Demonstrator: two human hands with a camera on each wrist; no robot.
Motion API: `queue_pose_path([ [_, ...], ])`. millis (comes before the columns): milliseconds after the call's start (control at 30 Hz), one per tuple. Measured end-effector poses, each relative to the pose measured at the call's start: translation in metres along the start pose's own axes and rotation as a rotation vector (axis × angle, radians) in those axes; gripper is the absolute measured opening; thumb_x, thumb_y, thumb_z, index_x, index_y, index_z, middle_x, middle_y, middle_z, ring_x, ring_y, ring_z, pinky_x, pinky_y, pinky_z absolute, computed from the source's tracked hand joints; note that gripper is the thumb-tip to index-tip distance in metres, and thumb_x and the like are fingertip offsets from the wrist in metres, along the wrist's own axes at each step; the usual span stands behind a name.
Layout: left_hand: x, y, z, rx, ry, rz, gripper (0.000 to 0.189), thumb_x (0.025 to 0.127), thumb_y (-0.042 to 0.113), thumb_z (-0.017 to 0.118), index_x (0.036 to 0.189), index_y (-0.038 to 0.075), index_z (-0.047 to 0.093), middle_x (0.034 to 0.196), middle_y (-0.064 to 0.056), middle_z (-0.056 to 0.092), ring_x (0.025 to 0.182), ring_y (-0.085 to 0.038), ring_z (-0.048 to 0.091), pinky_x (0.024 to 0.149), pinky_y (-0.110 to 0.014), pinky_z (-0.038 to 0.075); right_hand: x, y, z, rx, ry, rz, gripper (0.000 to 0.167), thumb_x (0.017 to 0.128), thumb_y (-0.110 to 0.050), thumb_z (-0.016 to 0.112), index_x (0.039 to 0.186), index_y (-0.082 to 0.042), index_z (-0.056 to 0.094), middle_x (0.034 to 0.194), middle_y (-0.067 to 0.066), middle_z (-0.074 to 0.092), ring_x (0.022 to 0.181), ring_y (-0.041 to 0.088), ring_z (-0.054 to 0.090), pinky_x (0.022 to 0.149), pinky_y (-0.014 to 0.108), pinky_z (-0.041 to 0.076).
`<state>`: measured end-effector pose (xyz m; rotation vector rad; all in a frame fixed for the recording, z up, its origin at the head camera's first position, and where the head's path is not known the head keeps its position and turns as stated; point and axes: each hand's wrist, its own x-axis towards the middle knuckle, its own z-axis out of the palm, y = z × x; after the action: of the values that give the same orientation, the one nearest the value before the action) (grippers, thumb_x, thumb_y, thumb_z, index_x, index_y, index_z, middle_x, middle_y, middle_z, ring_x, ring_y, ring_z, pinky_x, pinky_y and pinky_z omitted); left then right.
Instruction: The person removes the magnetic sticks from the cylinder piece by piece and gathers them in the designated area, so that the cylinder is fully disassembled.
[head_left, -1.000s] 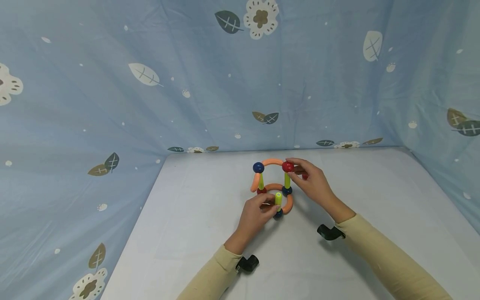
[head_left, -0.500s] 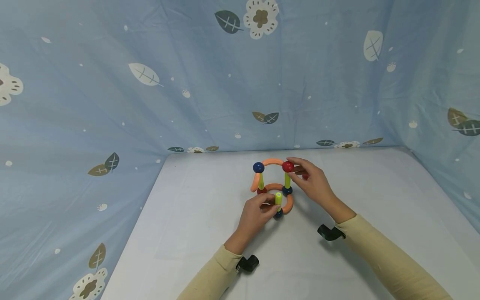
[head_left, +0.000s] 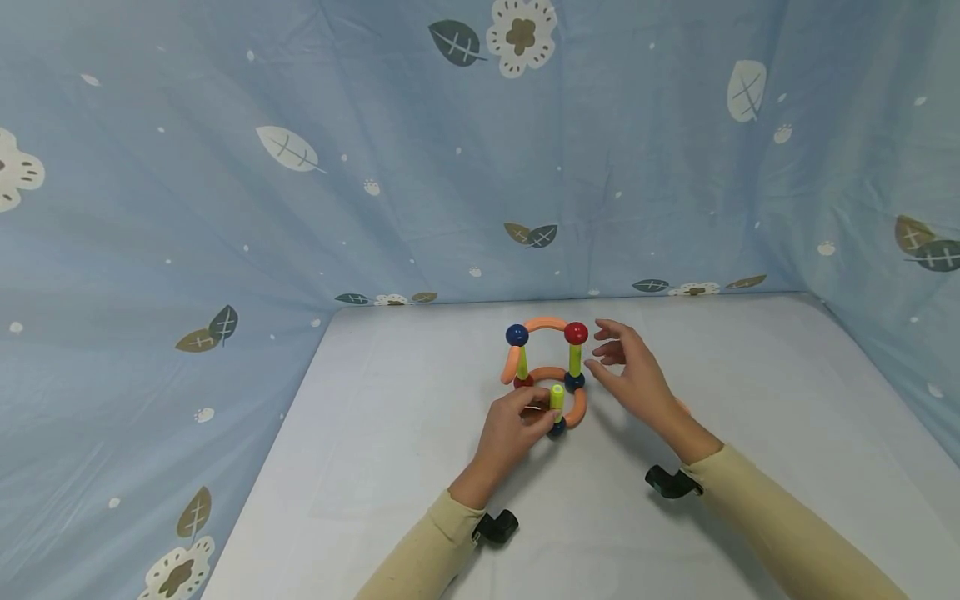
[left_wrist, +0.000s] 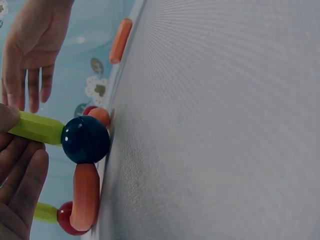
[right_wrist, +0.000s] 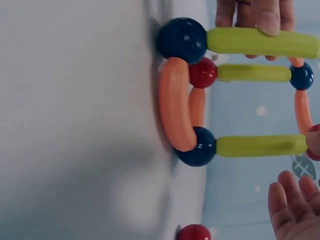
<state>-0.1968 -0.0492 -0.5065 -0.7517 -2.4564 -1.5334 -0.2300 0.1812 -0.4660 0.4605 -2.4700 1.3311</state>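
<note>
While fingers [head_left: 533, 395] pinch a rod [head_left: 557, 397], fabric [head_left: 420, 167] hangs behind.

No lettering or numbers can be read.

blue balls [head_left: 517, 335]: 3 | red balls [head_left: 576, 333]: 3 | green rods [head_left: 575, 360]: 3 | orange rods [head_left: 577, 410]: 6 | wrist cameras [head_left: 498, 527]: 2

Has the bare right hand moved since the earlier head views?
Yes. Against the upper glossy red ball, the bare right hand has shifted rightward in the head view, leaving a gap.
</note>
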Motion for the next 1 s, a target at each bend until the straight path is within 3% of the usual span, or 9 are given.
queue_pose_path([
  [167,0.000,0.001,0.000,0.011,0.002,0.002,0.020,0.091,0.009,0.077,0.111,0.007,0.073,0.104,-0.003,0.074,0.094,-0.012,0.071,0.083,-0.020,0.058,-0.014,0.005,0.001,-0.008,-0.032,0.042,0.059,0.093,-0.007,0.073,0.144,0.001,0.044,0.121,0.019,0.058,0.102,0.028,0.062,0.086,0.045,0.057],
  [333,0.000,0.001,0.000,0.010,-0.004,-0.004,0.021,0.092,0.009,0.076,0.112,0.007,0.072,0.104,-0.003,0.073,0.096,-0.014,0.070,0.083,-0.020,0.057,-0.027,0.009,0.004,-0.025,-0.118,0.082,0.048,0.094,-0.008,0.072,0.137,-0.001,0.051,0.120,0.018,0.059,0.100,0.026,0.064,0.085,0.044,0.058],
  [567,0.000,0.001,-0.001,0.016,-0.018,0.002,0.021,0.093,0.009,0.075,0.114,0.008,0.072,0.107,-0.003,0.073,0.099,-0.016,0.071,0.083,-0.021,0.057,-0.042,0.013,0.013,-0.053,-0.258,0.059,0.038,0.093,-0.010,0.074,0.129,-0.005,0.062,0.121,0.009,0.064,0.092,0.017,0.064,0.079,0.033,0.058],
  [733,0.000,0.003,-0.003,-0.003,-0.035,0.010,0.020,0.094,0.009,0.074,0.113,0.008,0.071,0.108,-0.004,0.072,0.101,-0.015,0.070,0.083,-0.023,0.059,-0.048,0.015,0.020,-0.040,-0.334,0.028,0.037,0.092,-0.013,0.077,0.127,-0.008,0.066,0.113,0.003,0.067,0.086,0.010,0.062,0.072,0.026,0.056],
  [1000,0.000,0.002,-0.004,-0.046,-0.037,0.001,0.021,0.092,0.010,0.077,0.112,0.008,0.070,0.107,-0.004,0.071,0.101,-0.017,0.070,0.082,-0.032,0.061,-0.049,0.009,0.028,-0.045,-0.402,0.037,0.038,0.089,-0.013,0.080,0.124,-0.011,0.067,0.106,0.001,0.067,0.078,0.008,0.058,0.065,0.023,0.052],
])
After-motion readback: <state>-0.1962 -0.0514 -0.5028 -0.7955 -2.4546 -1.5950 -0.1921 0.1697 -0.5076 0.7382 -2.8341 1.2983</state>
